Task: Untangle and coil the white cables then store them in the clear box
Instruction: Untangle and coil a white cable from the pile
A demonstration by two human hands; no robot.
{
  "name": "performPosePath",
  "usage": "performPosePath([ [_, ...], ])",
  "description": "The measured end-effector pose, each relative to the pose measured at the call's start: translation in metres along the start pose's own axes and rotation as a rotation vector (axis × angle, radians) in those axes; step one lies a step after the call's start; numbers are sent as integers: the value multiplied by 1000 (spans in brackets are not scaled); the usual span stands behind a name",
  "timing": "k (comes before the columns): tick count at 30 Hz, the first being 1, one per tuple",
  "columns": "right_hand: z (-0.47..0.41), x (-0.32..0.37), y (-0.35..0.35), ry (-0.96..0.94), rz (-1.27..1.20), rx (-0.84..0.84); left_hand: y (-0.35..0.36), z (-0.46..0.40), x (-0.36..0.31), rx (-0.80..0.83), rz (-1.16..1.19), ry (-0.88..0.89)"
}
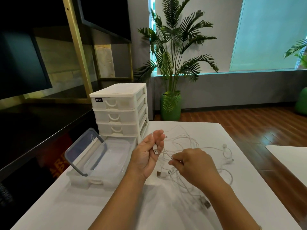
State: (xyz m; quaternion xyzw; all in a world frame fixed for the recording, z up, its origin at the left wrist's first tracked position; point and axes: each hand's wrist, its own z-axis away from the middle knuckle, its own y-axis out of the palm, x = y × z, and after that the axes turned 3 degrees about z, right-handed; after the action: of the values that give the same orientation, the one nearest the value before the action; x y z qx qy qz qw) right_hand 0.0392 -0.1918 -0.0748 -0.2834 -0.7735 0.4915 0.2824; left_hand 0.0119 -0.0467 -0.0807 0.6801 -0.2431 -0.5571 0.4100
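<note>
Head: cable plug (155,149) in left hand (149,153)

White surface (103,211), carrying: white drawer unit (119,112) standing at far left; its pulled-out bottom drawer (93,180) holding clear box (108,155); tangled white cables (199,146) lying rightward.
</note>
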Motion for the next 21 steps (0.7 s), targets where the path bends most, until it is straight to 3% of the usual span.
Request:
performPosePath([
  [2, 1, 2, -2, -32, 14, 2, -2, -2, 4, -5, -150, 24],
  [6, 2, 0, -10, -41, -73, -28, -4, -1, 21, 43, -809, 147],
  [10, 2, -5, -13, -32, -198, -69, 2, 8, 26, 97, -1086, 234],
  [15, 1, -10, -9, -10, -336, -118, 2, 9, 29, 95, -1122, 245],
  [21, -2, -16, -8, 53, -560, -226, 7, 12, 28, 205, -844, 53],
])
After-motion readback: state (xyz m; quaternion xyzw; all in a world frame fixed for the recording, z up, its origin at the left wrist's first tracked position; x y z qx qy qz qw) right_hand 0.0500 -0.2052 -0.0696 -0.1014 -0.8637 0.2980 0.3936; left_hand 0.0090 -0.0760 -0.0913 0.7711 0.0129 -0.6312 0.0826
